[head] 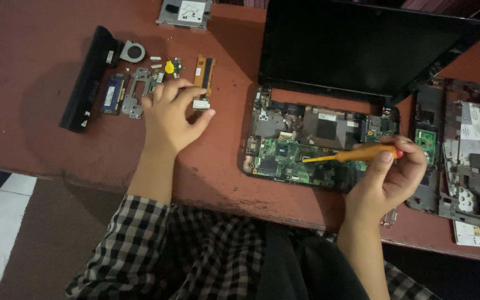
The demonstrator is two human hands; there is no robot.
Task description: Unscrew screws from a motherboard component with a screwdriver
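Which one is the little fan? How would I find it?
Start at the long black battery bar lying at the left end of the reddish table. Just right of its top end sits the fan, above the left hand. It is the only round part there: a grey metal shell with a dark circle inside.

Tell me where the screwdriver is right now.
In the head view, the orange-handled screwdriver is on the right, held in the right hand, its tip over the green circuit board of the opened laptop.
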